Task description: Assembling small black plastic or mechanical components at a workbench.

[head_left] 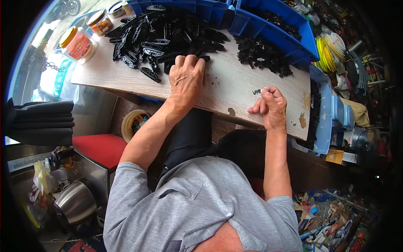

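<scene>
My left hand point(187, 80) is at the near edge of a heap of long black plastic pieces point(155, 35), some with pale outlines. Its fingers are curled down over a long black piece point(205, 58), whose end shows beside the knuckles; the fingertips are hidden. To the right, over the table's front part, my right hand point(275, 107) is closed in a pinch, thumb and forefinger together. A small black toothed plastic part point(256, 92) shows at those fingertips. Farther back lies a pile of small black parts point(262, 56).
The pale wooden table point(235, 90) has worn patches along its front edge. Blue bins point(275, 27) stand along its back. Lidded jars point(78, 44) line the far left. A red surface point(100, 149) and a round bin point(133, 124) are below. Coiled yellow hose point(326, 55) hangs right.
</scene>
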Tool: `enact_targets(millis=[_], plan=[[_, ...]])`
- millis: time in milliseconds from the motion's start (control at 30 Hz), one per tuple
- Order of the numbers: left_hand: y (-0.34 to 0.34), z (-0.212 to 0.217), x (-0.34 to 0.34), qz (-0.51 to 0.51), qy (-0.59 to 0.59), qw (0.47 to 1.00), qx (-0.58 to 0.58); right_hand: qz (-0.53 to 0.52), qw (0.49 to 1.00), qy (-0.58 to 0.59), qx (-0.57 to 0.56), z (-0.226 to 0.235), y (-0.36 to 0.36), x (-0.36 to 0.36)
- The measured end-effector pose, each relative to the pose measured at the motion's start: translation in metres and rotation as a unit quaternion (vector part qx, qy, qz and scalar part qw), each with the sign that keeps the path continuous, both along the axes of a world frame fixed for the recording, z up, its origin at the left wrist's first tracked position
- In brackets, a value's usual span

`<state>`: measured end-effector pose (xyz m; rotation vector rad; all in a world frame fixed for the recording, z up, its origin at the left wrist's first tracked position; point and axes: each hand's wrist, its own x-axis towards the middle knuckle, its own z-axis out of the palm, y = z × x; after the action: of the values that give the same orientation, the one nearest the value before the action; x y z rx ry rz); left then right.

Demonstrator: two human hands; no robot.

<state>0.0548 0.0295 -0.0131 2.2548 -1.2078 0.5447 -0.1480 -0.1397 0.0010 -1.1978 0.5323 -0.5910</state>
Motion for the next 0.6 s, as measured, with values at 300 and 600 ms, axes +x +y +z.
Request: enact_targets(millis=[300,600], plan=[[-0.006,-0.006,-0.007,-0.08,0.038,0.995,-0.045,0.012,1.0,-0.013,-0.019,-0.006,-0.005,0.0],[-0.01,-0.007,-0.004,-0.051,0.183,0.976,-0.104,-0.003,1.0,-0.009,-0.003,-0.004,-0.003,-0.002]])
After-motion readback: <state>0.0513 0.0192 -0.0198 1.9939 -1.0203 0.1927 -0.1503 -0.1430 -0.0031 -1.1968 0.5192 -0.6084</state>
